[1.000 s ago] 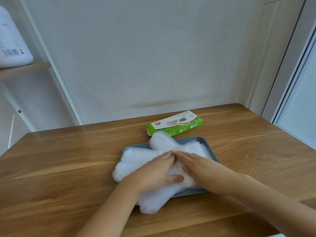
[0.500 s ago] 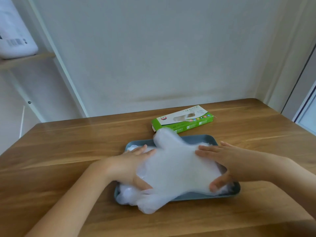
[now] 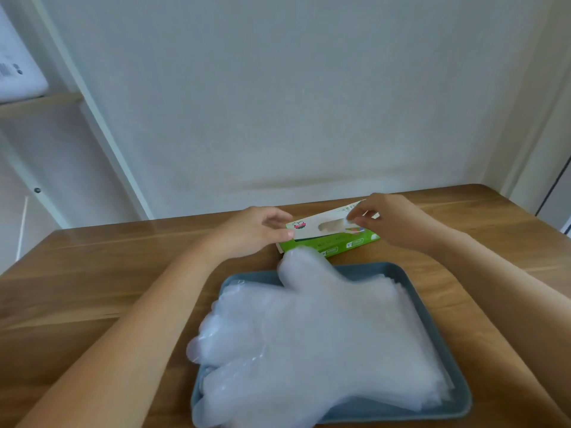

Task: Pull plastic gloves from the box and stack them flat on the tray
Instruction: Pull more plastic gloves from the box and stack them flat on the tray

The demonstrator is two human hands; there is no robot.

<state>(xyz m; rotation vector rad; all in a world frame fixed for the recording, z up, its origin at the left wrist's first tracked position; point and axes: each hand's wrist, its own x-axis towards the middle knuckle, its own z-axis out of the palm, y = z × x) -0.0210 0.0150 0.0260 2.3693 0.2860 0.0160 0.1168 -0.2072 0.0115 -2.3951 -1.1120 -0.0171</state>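
Observation:
A stack of clear plastic gloves [image 3: 324,335] lies flat on the grey-blue tray [image 3: 460,387]; the glove fingers hang over the tray's left and near rim. Behind the tray sits the green and white glove box [image 3: 315,233]. My left hand [image 3: 247,233] grips the box's left end, thumb on its top. My right hand [image 3: 383,220] is over the box's opening, with fingertips pinching a bit of glove [image 3: 347,222] at the slot.
The wooden table [image 3: 92,288] ends at a white wall close behind the box. A shelf with a white container [image 3: 18,75] stands at the far left. A door frame rises at the right edge.
Both hands have left the glove stack on the tray and moved back to the box. The left one now holds the box and the right pinches at its opening.

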